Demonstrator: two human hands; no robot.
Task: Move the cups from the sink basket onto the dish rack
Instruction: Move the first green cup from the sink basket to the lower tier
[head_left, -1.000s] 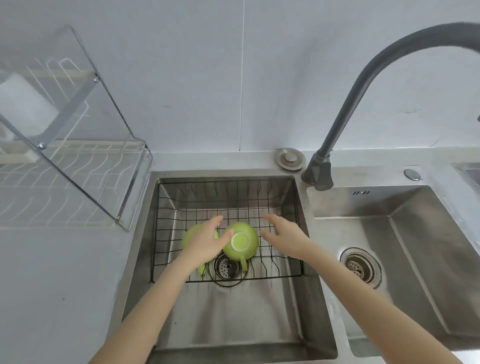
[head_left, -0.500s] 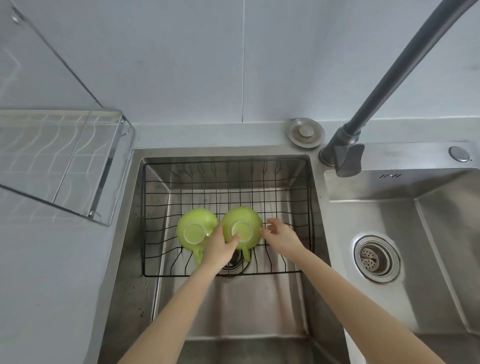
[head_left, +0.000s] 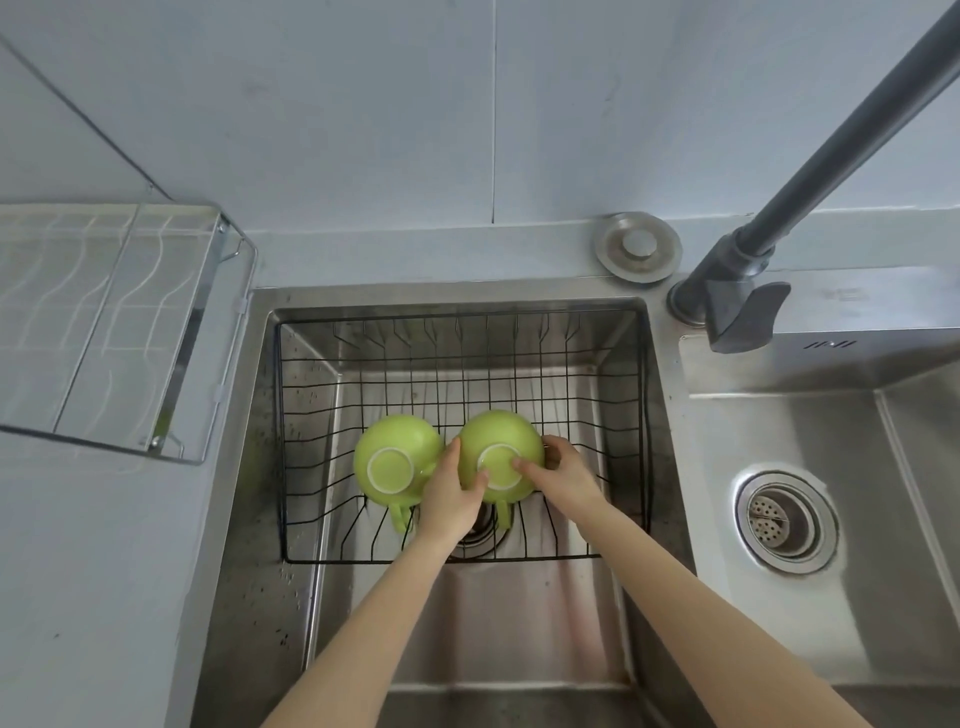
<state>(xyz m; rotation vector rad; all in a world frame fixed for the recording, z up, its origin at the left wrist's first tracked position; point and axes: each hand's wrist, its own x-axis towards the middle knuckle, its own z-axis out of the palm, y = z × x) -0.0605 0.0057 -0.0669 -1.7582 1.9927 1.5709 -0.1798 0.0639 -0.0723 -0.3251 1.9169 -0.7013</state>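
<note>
Hands cup the right glossy green ceramic cup (head_left: 501, 457) upside down in the black wire sink basket (head_left: 644, 415) — left hand (head_left: 453, 493) and right hand (head_left: 563, 475), fingers half-curled on its sides; likely slick, breakable — grip the rim.

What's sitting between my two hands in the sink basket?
In the head view, the right green cup, upside down, lies between the left hand and right hand.

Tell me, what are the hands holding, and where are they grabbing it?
Both hands clasp the right green cup, upside down in the sink basket: the left hand on its left side, the right hand on its right, fingers over the base.
</note>
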